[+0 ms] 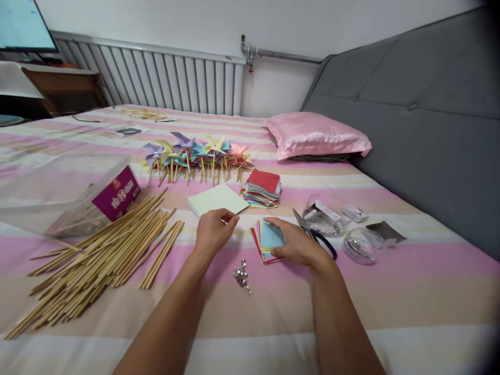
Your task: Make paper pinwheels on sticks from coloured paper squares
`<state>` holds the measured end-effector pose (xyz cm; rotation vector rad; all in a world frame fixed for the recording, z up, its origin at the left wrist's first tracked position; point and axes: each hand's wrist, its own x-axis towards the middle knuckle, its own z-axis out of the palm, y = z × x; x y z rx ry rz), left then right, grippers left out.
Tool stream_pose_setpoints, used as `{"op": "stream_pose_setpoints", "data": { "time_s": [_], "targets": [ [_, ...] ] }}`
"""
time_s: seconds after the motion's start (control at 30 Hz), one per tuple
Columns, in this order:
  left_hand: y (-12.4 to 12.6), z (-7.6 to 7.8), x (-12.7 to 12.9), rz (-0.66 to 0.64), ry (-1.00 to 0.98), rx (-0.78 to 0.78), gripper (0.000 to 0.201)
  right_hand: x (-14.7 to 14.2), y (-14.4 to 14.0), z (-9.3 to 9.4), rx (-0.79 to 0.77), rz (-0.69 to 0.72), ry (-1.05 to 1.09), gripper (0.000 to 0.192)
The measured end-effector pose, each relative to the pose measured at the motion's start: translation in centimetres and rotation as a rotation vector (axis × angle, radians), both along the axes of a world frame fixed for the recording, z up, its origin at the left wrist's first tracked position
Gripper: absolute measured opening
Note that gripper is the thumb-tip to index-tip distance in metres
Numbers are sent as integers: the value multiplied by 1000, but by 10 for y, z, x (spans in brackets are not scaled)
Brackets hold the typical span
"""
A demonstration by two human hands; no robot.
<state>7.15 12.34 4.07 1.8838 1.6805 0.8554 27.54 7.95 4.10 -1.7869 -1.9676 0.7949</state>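
My left hand (214, 229) is closed in a pinch in front of a pale green paper stack (219, 199); I cannot make out what, if anything, its fingertips hold. My right hand (295, 242) grips a small stack of coloured paper squares (272, 235), light blue on top, lying on the bed. A small heap of silver push pins or beads (242, 275) sits between my forearms. Behind the small stack stands a taller pile of paper squares (262, 187), red on top. Scissors (318, 237) with dark handles lie just right of my right hand, partly hidden by it.
Many wooden sticks (105, 255) spread at the left beside a clear plastic box (66, 182). Finished paper pinwheels (199, 151) lie in a row farther back. Clear round containers (357, 246) rest at the right. A pink pillow (318, 134) leans near the grey headboard (410, 104).
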Motion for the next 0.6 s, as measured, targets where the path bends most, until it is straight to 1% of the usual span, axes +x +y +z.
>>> {"op": "stream_pose_setpoints", "data": {
  "time_s": [0.4,0.6],
  "targets": [
    [0,0,1,-14,31,7,23,11,1,2,-38,28,49,73],
    [0,1,2,-15,46,9,23,15,3,-2,-28,40,116,71]
  ]
}}
